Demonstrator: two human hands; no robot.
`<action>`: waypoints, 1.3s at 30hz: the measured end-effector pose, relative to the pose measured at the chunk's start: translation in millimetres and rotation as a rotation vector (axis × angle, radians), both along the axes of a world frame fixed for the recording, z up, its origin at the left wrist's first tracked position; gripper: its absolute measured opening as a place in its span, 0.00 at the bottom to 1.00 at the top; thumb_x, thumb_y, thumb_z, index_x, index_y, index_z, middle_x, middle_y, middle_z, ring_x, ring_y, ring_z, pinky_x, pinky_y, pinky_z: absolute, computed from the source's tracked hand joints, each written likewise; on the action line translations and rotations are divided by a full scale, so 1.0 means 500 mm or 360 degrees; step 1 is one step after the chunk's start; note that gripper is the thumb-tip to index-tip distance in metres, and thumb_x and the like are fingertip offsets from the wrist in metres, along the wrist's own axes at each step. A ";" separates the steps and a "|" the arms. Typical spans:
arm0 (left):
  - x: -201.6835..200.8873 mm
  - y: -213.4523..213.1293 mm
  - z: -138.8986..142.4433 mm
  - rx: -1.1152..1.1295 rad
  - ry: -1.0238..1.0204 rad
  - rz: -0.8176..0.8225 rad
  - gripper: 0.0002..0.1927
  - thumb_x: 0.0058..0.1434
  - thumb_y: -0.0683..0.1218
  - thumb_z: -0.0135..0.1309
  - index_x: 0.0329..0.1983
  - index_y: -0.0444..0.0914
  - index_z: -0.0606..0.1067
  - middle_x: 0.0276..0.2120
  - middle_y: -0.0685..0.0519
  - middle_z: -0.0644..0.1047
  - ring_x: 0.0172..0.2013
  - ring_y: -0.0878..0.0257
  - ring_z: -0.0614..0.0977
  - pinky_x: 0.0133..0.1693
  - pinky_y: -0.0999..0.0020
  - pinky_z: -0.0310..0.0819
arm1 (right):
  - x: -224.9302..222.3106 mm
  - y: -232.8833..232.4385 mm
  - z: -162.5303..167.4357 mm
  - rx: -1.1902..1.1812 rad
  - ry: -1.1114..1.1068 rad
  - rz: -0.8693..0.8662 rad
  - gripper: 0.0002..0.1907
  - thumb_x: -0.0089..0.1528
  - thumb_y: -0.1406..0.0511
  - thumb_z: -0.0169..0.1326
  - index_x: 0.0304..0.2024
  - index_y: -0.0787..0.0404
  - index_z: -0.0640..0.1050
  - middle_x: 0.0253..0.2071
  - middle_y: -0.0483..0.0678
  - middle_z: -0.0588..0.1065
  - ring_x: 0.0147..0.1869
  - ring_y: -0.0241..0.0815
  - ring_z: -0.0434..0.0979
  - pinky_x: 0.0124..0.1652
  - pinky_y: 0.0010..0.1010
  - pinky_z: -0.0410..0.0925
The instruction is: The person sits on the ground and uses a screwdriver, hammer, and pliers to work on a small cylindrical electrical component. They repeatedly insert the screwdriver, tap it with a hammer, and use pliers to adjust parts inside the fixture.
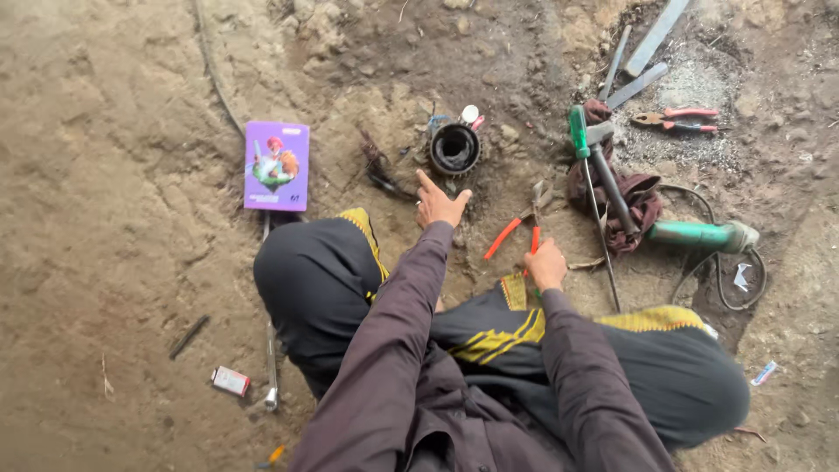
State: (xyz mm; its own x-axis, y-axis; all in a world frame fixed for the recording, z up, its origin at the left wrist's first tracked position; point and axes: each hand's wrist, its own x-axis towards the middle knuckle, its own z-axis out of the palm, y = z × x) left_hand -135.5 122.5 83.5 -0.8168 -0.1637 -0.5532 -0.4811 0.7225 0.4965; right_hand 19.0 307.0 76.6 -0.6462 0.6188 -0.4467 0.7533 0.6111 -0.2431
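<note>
Your left hand (440, 205) is spread wide, fingers splayed, empty, palm down on the bare dirt ground (114, 218), just below the round black metal housing (454, 149); not touching it. Your right hand (546, 265) is closed around one orange handle of the orange-handled pliers (517, 231); their other handle sticks out toward the left hand, steel tip pointing up-right on the soil. Right of that: green-handled screwdriver (580, 133) lying across a crumpled maroon rag (631, 197), green angle grinder (706, 235) with a looped black cable, red-handled pliers (677, 120), flat grey metal bars (645, 54). Left side: purple rectangular card box (276, 165), small red-and-white box (230, 380), chrome spanner (272, 367). Dark trousers with yellow trim cover both knees.
</note>
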 end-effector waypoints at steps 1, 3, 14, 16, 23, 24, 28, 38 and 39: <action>-0.017 0.012 0.001 -0.0012 -0.0026 -0.0019 0.67 0.50 0.64 0.66 0.76 0.38 0.35 0.65 0.37 0.66 0.58 0.41 0.75 0.55 0.45 0.70 | 0.001 0.002 -0.010 -0.0006 -0.0057 -0.0060 0.25 0.54 0.57 0.61 0.48 0.63 0.75 0.43 0.64 0.79 0.50 0.67 0.80 0.50 0.53 0.71; -0.040 0.032 -0.012 0.0043 -0.0064 0.0041 0.70 0.50 0.62 0.66 0.77 0.38 0.29 0.61 0.35 0.71 0.56 0.40 0.77 0.55 0.46 0.71 | -0.004 0.015 -0.031 0.0060 -0.0011 -0.0127 0.22 0.55 0.56 0.61 0.46 0.62 0.76 0.40 0.63 0.79 0.47 0.66 0.80 0.47 0.52 0.71; -0.088 -0.011 -0.104 0.0040 -0.0214 -0.0185 0.63 0.55 0.47 0.63 0.77 0.35 0.29 0.50 0.34 0.79 0.50 0.41 0.81 0.56 0.54 0.73 | -0.054 0.064 0.051 -0.1234 0.0210 -0.0718 0.09 0.66 0.60 0.54 0.39 0.61 0.76 0.20 0.35 0.64 0.18 0.27 0.58 0.17 0.26 0.54; -0.070 -0.025 -0.086 -0.0033 -0.0343 -0.0314 0.63 0.57 0.48 0.62 0.78 0.37 0.27 0.49 0.37 0.80 0.50 0.42 0.82 0.54 0.52 0.73 | -0.034 0.038 0.102 -0.1367 0.0222 -0.0659 0.11 0.66 0.60 0.54 0.42 0.61 0.77 0.20 0.34 0.60 0.18 0.26 0.53 0.18 0.25 0.50; 0.002 -0.037 -0.076 0.0081 -0.0195 -0.0246 0.61 0.57 0.53 0.62 0.79 0.39 0.32 0.53 0.35 0.78 0.55 0.42 0.79 0.57 0.53 0.71 | 0.036 -0.049 0.184 -0.2015 0.0039 -0.0803 0.19 0.71 0.56 0.46 0.49 0.64 0.79 0.17 0.33 0.55 0.17 0.26 0.51 0.18 0.23 0.50; 0.017 -0.036 -0.078 0.0132 -0.0059 -0.0138 0.59 0.57 0.54 0.63 0.77 0.37 0.35 0.57 0.33 0.74 0.57 0.40 0.76 0.58 0.52 0.68 | 0.036 -0.060 0.181 -0.2001 0.0050 -0.0738 0.19 0.71 0.56 0.46 0.48 0.64 0.79 0.17 0.33 0.55 0.17 0.26 0.50 0.18 0.23 0.49; 0.117 -0.021 -0.074 0.0440 0.0234 0.0124 0.46 0.61 0.54 0.56 0.75 0.33 0.49 0.67 0.31 0.65 0.65 0.39 0.68 0.64 0.52 0.61 | 0.010 -0.094 0.162 -0.1846 0.0063 -0.0569 0.19 0.71 0.57 0.44 0.48 0.64 0.78 0.18 0.33 0.54 0.17 0.26 0.48 0.18 0.23 0.47; 0.189 0.012 -0.036 0.1432 -0.0674 0.0067 0.25 0.69 0.54 0.44 0.62 0.35 0.73 0.44 0.45 0.82 0.40 0.52 0.85 0.41 0.49 0.77 | -0.094 -0.105 0.138 -0.1604 -0.0049 -0.0538 0.18 0.70 0.60 0.43 0.50 0.67 0.78 0.19 0.37 0.59 0.15 0.30 0.55 0.16 0.27 0.59; 0.187 0.015 -0.034 0.1588 -0.0935 0.0168 0.25 0.69 0.54 0.42 0.63 0.35 0.69 0.42 0.47 0.80 0.36 0.54 0.85 0.35 0.48 0.77 | -0.100 -0.105 0.137 -0.1610 -0.0049 -0.0530 0.18 0.70 0.61 0.43 0.50 0.67 0.77 0.20 0.38 0.61 0.15 0.31 0.57 0.16 0.27 0.59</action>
State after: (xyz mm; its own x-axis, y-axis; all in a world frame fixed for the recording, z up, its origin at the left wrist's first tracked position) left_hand -42.1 130.1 66.5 -0.3997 0.5065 -0.7640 -0.8608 0.0791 0.5028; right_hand -30.8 254.4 145.2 -0.4923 0.0942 -0.8653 0.8598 -0.1024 -0.5003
